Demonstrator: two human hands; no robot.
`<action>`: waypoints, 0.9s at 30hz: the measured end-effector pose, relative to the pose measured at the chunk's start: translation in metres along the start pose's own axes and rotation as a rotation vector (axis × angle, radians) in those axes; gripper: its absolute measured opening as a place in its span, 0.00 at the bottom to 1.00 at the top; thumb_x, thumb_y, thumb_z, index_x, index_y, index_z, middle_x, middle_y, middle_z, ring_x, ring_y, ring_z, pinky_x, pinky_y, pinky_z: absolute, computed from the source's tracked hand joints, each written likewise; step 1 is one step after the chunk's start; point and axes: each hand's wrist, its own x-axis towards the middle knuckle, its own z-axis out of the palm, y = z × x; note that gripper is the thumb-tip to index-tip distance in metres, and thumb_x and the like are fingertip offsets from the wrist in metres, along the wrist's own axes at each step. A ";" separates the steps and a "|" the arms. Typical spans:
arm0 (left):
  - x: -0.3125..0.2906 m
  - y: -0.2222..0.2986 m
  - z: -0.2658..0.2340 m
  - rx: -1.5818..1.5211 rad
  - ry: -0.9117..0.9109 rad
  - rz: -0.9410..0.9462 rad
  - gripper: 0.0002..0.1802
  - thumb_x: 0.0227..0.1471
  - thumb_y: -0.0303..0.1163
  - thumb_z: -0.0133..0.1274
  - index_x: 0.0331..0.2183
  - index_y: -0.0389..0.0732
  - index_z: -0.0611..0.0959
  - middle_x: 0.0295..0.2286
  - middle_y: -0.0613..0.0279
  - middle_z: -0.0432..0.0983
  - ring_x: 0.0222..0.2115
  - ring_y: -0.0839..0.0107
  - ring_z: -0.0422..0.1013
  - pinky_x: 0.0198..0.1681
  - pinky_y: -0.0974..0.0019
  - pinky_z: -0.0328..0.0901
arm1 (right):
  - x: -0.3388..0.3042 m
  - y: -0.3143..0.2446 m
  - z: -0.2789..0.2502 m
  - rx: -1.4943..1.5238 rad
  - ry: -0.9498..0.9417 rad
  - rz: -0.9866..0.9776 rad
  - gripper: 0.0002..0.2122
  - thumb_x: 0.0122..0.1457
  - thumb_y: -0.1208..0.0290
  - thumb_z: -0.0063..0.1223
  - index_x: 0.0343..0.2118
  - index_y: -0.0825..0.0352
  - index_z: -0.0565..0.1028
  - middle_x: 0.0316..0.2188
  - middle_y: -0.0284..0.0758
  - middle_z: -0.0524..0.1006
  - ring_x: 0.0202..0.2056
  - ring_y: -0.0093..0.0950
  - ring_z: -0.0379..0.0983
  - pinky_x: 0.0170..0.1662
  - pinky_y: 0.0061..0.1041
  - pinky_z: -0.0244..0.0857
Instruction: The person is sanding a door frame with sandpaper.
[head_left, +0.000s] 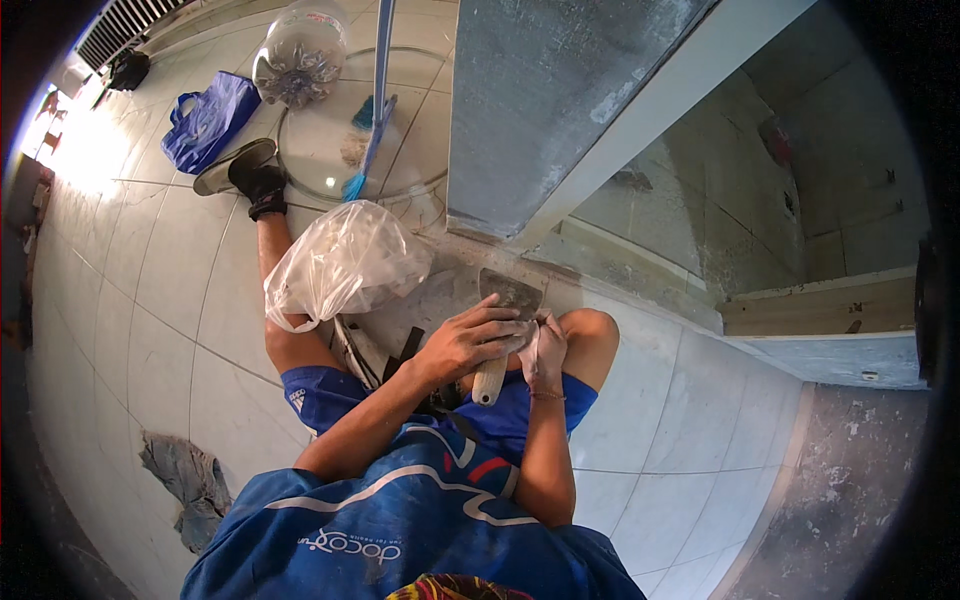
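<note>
A putty knife [510, 290] with a broad grey blade and a pale handle lies between my hands, above my lap. My left hand [468, 342] is closed over its neck from the left, fingers reaching across; the thumb is hidden. Against the right side of the tool, my right hand [543, 357] is curled with its fingers drawn together; I cannot make out what is in them. Whitish dust coats this hand. Left of the blade, a clear plastic bag [350, 262] stands puffed up next to my leg.
A grey panel [540, 110] rises just ahead, beside an opening with a low sill [820, 310]. Farther left are a broom [370, 150], a round glass sheet [420, 70], a large clear bottle [300, 65] and a blue bag [210, 120]. A grey rag [190, 485] lies on the tiles.
</note>
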 end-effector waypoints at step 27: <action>0.079 -0.075 0.058 -0.858 0.323 -0.718 0.15 0.53 0.30 0.51 0.41 0.34 0.72 0.34 0.66 0.71 0.34 0.80 0.66 0.40 0.73 0.62 | 0.089 -0.060 0.014 -0.549 -0.190 -0.324 0.14 0.51 0.66 0.58 0.36 0.71 0.75 0.32 0.32 0.77 0.33 0.22 0.72 0.38 0.22 0.66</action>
